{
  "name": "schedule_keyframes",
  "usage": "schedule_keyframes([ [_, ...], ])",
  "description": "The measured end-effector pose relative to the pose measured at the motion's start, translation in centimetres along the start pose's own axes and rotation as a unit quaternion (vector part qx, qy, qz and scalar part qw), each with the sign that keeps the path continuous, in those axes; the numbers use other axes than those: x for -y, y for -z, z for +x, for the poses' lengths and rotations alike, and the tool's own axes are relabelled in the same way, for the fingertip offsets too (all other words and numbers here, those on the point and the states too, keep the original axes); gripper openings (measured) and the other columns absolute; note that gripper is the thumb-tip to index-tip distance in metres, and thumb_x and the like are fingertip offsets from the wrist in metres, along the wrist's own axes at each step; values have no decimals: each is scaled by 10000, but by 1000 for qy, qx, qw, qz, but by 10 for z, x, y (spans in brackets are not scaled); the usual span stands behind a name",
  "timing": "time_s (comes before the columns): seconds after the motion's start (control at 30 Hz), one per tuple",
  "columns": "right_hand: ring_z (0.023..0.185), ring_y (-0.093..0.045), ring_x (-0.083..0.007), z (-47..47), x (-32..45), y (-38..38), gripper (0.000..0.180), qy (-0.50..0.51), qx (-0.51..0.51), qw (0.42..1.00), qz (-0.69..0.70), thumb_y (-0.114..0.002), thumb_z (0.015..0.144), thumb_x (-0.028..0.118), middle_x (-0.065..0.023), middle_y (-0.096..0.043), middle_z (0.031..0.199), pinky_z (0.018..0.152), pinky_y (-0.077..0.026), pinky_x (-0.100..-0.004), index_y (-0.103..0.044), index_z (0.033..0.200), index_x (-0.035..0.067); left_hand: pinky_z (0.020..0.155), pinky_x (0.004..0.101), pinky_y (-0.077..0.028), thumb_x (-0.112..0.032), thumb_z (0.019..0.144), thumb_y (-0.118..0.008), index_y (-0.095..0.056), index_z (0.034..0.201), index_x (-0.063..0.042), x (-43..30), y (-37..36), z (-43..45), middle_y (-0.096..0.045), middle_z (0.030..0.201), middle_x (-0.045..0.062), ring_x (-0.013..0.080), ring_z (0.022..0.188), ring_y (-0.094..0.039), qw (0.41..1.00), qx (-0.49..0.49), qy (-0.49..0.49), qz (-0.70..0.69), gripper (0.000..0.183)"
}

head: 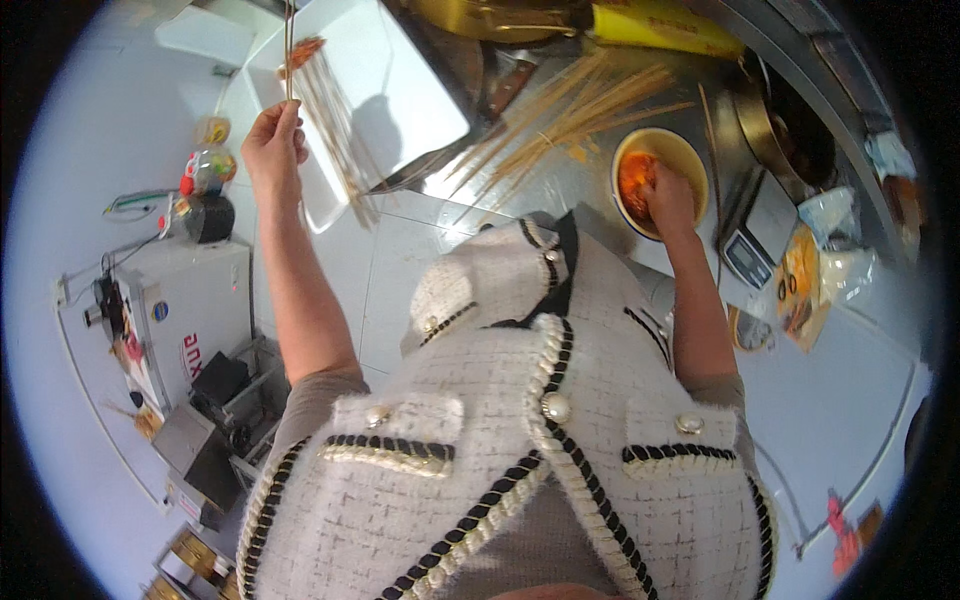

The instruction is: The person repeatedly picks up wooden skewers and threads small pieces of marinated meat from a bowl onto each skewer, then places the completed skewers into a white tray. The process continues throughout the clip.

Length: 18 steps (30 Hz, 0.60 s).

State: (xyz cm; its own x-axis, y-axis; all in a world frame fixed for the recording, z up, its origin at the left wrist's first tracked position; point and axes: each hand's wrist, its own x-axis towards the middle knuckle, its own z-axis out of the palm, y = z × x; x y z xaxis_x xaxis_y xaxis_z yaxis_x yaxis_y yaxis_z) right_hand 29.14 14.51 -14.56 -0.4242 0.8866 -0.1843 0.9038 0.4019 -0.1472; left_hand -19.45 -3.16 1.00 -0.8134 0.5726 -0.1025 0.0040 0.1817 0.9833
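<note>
My left hand (276,150) grips a few thin wooden skewers (289,64) near their ends, raised above the left side of a white plastic tray (427,97). In that tray lies a row of skewers (337,139) with red-coated food (306,54) on their far ends. My right hand (670,196) reaches into a cream enamel bowl (697,154), its fingers in red-sauced food (636,180); whether they pinch a piece is hidden. Between tray and bowl, a loose pile of bare wooden skewers (577,112) lies on the metal worktop (551,184).
A wooden-handled knife (514,86) lies beyond the tray. Right of the bowl are a digital kitchen scale (750,255), a metal pot (761,120) and plastic bags (832,217). A yellow packet (664,30) lies at the back. A white chest freezer (187,300) stands at the left.
</note>
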Motion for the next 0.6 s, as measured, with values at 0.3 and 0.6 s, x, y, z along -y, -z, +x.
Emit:
schedule_keyframes([
  [0.3, 1062, -665, -251, -2, -1, 16, 268, -192, -4, 614, 766, -682, 934, 116, -104, -650, 1084, 937, -583, -380, -612, 1164, 0, 536, 204, -363, -143, 948, -683, -742, 965, -34, -1, -76, -102, -617, 713, -35, 27, 601, -451, 931, 310, 9, 192, 125],
  [0.6, 1114, -642, -262, -3, -1, 21, 244, -176, 5, 435, 883, -665, 937, 34, -136, -651, 1173, 1029, -523, -407, -601, 1172, 19, 575, 202, -398, -77, 953, -675, -631, 961, -19, 28, -124, -148, -586, 750, -38, 33, 666, -490, 888, 431, 0, 159, 73],
])
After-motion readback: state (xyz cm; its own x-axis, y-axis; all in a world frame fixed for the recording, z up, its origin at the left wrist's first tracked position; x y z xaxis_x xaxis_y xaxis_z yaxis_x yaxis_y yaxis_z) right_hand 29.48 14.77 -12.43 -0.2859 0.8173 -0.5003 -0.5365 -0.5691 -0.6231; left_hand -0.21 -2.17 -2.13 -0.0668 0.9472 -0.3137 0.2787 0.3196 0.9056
